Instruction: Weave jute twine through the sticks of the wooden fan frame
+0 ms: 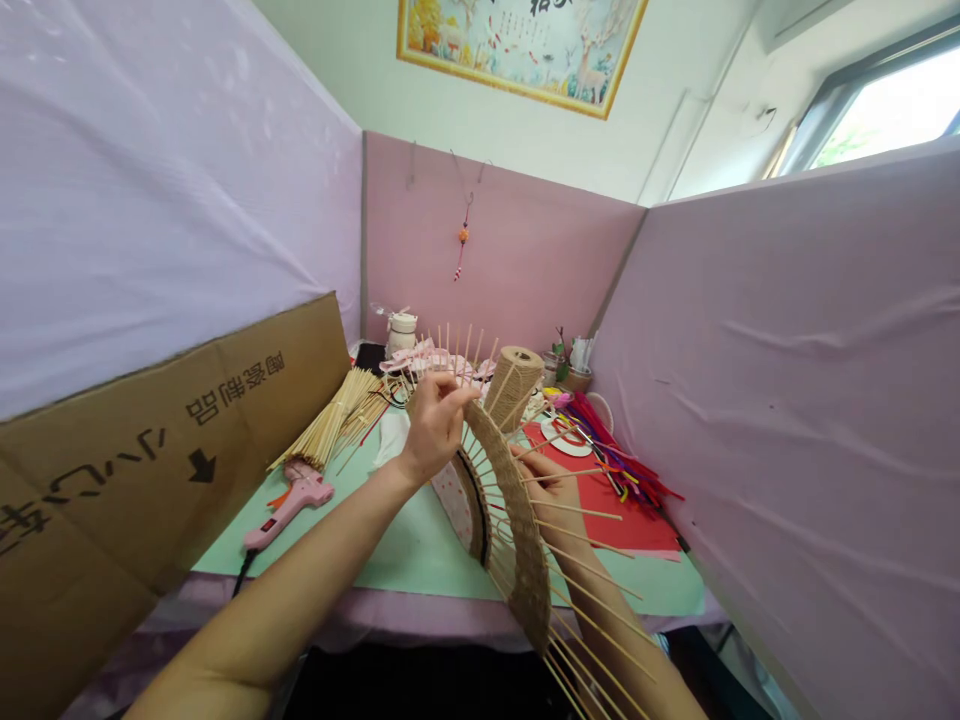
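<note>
A half-woven twine basket (517, 510) is held up tilted on its side over the table. Thin wooden sticks (592, 512) fan out past its woven twine band, and a dotted base with a dark inner ring (472, 510) shows on the left. My left hand (437, 425) is closed in a pinch at the band's upper edge. On the basket's right side, my right hand (553, 490) grips the band from behind, its fingers partly hidden among the sticks. Just behind the basket stands a large spool of twine (515, 383).
A pink glue gun (289, 505) and a bundle of wooden sticks (330, 415) lie at left, beside a cardboard panel (187, 440). Red sheets (637, 520) and colourful pipe cleaners (619, 450) lie at right. A white jar (401, 335) stands at the back. Partitions enclose the table.
</note>
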A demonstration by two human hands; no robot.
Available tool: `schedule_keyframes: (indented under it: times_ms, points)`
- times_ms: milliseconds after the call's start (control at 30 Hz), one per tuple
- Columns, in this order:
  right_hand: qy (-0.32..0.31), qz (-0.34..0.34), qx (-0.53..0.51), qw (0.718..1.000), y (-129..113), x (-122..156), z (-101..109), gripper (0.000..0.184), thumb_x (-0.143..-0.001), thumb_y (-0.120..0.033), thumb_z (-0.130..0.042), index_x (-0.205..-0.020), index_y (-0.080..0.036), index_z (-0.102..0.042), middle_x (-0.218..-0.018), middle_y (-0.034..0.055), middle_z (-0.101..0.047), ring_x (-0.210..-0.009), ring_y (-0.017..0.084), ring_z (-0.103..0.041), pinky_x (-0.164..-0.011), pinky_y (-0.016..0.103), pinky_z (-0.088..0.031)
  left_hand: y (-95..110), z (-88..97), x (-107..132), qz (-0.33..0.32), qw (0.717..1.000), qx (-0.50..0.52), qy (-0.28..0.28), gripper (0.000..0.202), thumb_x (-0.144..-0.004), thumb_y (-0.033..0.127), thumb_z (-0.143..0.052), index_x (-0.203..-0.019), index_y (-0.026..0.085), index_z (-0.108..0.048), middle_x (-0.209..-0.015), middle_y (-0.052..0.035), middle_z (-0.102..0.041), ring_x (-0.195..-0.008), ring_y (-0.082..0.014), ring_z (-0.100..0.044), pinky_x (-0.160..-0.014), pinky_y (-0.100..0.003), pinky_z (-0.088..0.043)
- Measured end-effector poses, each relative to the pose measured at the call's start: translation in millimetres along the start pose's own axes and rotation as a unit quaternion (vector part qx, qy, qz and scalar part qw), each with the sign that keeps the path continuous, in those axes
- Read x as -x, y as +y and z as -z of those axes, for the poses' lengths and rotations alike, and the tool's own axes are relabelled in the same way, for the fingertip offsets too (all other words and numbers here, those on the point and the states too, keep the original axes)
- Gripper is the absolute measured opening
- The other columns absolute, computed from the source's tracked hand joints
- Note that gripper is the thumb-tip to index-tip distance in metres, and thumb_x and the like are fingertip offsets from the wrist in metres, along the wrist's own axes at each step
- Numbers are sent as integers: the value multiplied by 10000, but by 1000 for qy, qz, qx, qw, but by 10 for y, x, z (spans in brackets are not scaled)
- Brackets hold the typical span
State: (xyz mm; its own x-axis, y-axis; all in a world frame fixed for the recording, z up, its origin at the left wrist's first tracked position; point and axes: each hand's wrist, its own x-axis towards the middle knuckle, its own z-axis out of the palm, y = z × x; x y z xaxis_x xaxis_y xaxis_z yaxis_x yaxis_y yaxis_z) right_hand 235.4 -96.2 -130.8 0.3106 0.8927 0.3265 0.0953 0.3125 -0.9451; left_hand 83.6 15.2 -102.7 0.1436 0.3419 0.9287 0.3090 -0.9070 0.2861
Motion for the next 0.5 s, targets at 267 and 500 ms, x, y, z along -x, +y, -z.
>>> schedule_keyframes:
  times_ms: [267,500]
  points:
    - [-13,37,39,998,26,4,14,293,-780,-406,-659,-978,-213,-758,-900,58,-756,-764,211,-672,-646,317,-531,110,2,2,50,991,-46,-119,309,-826,98,-470,-952,215,-728,-1041,-76,-472,-1006,-227,-420,-947,-413,-398]
    - [103,93,107,985,-108,55,53,257,-789,-404,-643,-847,-166,-720,-739,42,-703,-625,148,-589,-593,262,-477,153,25,-40,72,989,-33,-129,292,-853,160,-469,-925,227,-744,-1036,-73,-470,-1019,-231,-418,-973,-426,-392]
